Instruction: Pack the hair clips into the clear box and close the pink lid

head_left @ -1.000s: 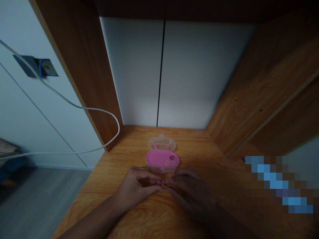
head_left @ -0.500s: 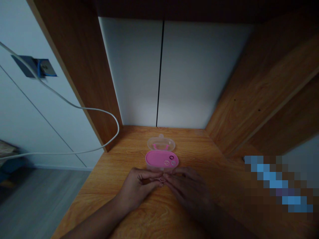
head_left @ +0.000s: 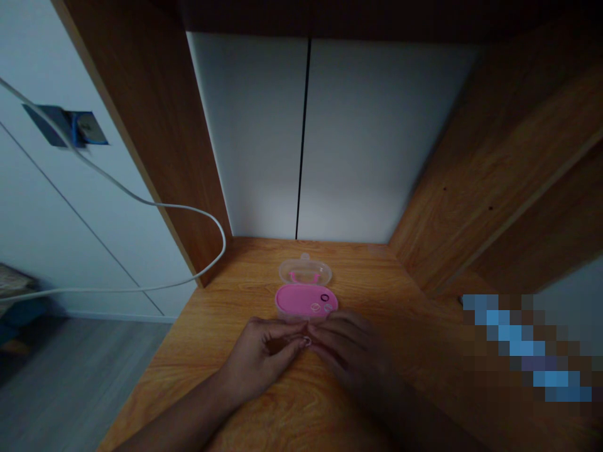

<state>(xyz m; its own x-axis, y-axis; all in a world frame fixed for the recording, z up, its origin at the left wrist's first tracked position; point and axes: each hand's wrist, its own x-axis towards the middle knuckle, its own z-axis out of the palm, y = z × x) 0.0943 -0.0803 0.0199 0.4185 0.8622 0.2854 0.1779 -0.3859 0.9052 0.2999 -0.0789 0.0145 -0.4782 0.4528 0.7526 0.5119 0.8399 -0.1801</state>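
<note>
My left hand (head_left: 252,364) pinches a small pale hair tie (head_left: 308,341) between thumb and fingertips. The fingertips of my right hand (head_left: 355,345) meet it there, closed at the same loop, with the thumb hidden. Just beyond my fingers lies an opened oval case (head_left: 289,300) with a pink inside. A dark hair tie (head_left: 321,297) and an orange-toned hair tie (head_left: 312,307) rest on the pink part. Another pale one is partly covered by my right fingers. The clear lid (head_left: 305,263) lies folded back behind, with a pink strip showing in it.
The wooden tabletop (head_left: 226,301) ends at white panels (head_left: 254,163) behind and wooden boards on both sides. A white cable (head_left: 188,208) loops in from the left, past a wall socket (head_left: 92,128). A pixelated patch covers the right side.
My right hand has shifted slightly, its fingers now covering part of a pale hair tie on the case. The loop between my fingertips has turned and looks smaller.
</note>
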